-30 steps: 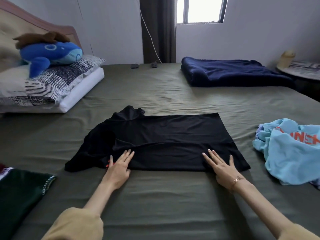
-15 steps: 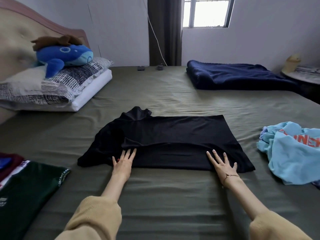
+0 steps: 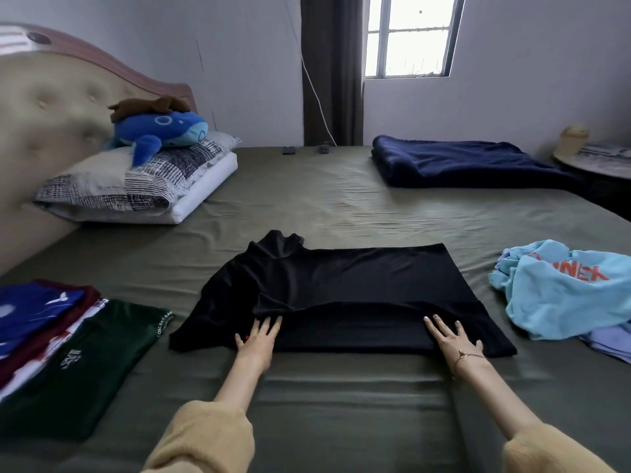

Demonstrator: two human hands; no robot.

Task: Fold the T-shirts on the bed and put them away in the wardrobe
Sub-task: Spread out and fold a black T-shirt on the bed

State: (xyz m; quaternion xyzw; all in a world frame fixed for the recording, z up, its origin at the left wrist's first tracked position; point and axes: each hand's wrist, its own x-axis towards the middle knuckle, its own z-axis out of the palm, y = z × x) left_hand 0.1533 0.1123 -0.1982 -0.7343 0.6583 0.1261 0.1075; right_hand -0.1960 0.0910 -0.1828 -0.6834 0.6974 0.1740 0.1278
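Hands flat on cloth: your left hand and your right hand both lie palm down, fingers spread and extended, on the near part of the black T-shirt. Neither hand grips anything; each only presses on the fabric. Your left hand sits at the shirt's left side, where a sleeve spreads out toward the left, and a small red mark shows on the cloth just beside your thumb. Your right hand, with a thin bracelet at the wrist, rests near the shirt's right near corner.

The black T-shirt lies in the middle of the bed, on the olive-green sheet, with its length running left to right. Its far part is doubled over toward you, so that a folded edge arches between your two hands and a lower layer shows below it.

To your left, a dark green folded T-shirt with white lettering lies on the sheet, just beside a pile of folded shirts in blue, maroon and white. To your right, a light blue T-shirt with orange lettering lies crumpled, well apart from the black one. At the far side you see a folded navy blanket, and at the headboard a blue whale plush toy on stacked pillows.
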